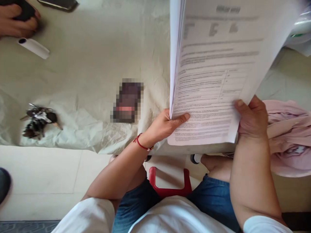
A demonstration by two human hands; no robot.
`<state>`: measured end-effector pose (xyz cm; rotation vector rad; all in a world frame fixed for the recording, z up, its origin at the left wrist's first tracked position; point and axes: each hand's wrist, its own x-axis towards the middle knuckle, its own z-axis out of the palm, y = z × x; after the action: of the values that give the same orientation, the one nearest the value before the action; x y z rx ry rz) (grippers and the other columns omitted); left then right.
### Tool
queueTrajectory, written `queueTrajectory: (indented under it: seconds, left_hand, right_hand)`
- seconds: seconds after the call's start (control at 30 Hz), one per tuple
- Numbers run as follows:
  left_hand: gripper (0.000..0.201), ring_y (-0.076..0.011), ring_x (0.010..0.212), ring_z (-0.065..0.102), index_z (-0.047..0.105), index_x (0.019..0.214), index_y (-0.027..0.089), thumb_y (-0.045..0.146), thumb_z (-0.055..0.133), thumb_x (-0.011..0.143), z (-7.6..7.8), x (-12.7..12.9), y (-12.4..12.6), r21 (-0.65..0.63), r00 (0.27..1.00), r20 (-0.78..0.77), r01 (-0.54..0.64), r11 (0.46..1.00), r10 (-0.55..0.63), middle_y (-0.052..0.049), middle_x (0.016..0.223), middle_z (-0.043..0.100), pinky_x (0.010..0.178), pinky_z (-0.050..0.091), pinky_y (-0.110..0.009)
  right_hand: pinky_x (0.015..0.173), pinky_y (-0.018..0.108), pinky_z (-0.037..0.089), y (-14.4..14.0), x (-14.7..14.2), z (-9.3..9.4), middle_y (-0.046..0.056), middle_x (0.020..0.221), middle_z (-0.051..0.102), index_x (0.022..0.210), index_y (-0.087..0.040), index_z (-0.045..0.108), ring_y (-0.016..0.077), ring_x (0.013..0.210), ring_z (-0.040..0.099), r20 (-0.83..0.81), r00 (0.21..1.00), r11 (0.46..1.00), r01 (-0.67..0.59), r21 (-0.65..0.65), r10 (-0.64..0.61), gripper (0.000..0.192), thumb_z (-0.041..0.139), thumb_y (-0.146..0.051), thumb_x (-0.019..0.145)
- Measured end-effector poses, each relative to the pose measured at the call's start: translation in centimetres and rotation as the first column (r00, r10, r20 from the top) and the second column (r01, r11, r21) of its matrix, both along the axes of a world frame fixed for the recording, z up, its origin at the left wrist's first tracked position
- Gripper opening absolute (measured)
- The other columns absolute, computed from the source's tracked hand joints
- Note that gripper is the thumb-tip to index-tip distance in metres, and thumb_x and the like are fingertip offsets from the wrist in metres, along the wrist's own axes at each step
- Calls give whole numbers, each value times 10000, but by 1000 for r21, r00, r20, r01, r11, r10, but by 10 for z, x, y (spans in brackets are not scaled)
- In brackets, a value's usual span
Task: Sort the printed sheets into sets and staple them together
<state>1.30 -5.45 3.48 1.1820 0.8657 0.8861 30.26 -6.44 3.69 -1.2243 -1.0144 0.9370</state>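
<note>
Between both hands: stack of printed forms, held tilted above table edge. Left hand pinches lower left corner, thumb on top sheet, pages fanned above. Right hand clamps lower right edge. Pink cloth just right of right grip; key bunch well left on pale tablecloth.

Printed papers in both hands

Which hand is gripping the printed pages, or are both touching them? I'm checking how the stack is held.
Touching, both. The head view shows the left hand with its thumb on the stack of papers at the lower left edge, the right hand pinching the lower right corner.
</note>
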Motion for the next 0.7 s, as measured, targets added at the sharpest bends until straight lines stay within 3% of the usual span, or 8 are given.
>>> queueTrajectory:
  seconds: [0.07, 0.13, 0.23, 0.33, 0.43, 0.57, 0.7]
  left_hand:
    - [439, -396, 1338, 794, 869, 1238, 234, 590, 858, 981, -2, 3, -4, -86, 996, -11, 90, 992, -91, -102, 1316, 882, 1197, 635, -604]
    - [464, -400, 1359, 787, 864, 1237, 219, 614, 835, 996, -5, 4, -4, -144, 995, -10, 101, 984, -103, -123, 1354, 874, 1209, 622, -599]
    - [502, -404, 1366, 780, 851, 1221, 209, 658, 812, 999, -11, 4, 2, -154, 999, 48, -6, 988, 14, -138, 1314, 882, 1172, 634, -568]
    - [498, -399, 1392, 767, 840, 1228, 215, 649, 819, 985, -18, 4, 8, -146, 980, 104, -152, 978, 168, -127, 1299, 885, 1174, 631, -548]
    - [489, -400, 1345, 794, 846, 1231, 203, 626, 823, 988, -24, 4, 9, -166, 975, 119, -165, 972, 186, -139, 1261, 893, 1147, 650, -563]
    - [486, -395, 1201, 851, 873, 1146, 185, 620, 901, 931, -23, 6, 2, -257, 982, 133, -93, 962, 131, -154, 1163, 907, 1061, 697, -555]
    - [482, -381, 1132, 869, 881, 1111, 185, 587, 976, 863, -17, 8, -2, -304, 973, 140, -132, 943, 182, -153, 1150, 910, 1036, 711, -535]
  right_hand:
    - [1145, 544, 665, 4, 4, -1, 42, 1223, 910, 1104, -299, 916, 335, 1191, 851, 0, 1000, 999, 30, -13, -30, 351, 1042, -406, 795]
    - [1184, 542, 645, 8, 7, -3, 41, 1204, 914, 1069, -283, 921, 336, 1188, 852, -16, 1000, 997, 7, -73, -8, 380, 1073, -399, 739]
    - [1193, 554, 638, 10, 10, -8, 46, 1130, 921, 1049, -278, 919, 339, 1130, 864, -43, 997, 975, -70, -212, 62, 448, 1098, -466, 684]
    - [1161, 564, 661, 7, 13, -10, 33, 1052, 919, 1022, -286, 906, 326, 1064, 873, -32, 983, 919, -182, -350, 182, 459, 1091, -542, 689]
    - [1131, 576, 683, 6, 17, -10, 23, 1027, 910, 993, -303, 888, 324, 1051, 872, -7, 959, 862, -258, -435, 284, 454, 1073, -610, 714]
    - [1088, 551, 699, 13, 21, -13, 19, 1016, 891, 965, -323, 862, 324, 1079, 858, 59, 982, 922, -145, -360, 177, 500, 1076, -672, 678]
    - [1062, 517, 704, 21, 20, -20, -2, 972, 872, 925, -313, 849, 288, 984, 837, 82, 993, 947, -50, -319, 80, 518, 1128, -597, 593]
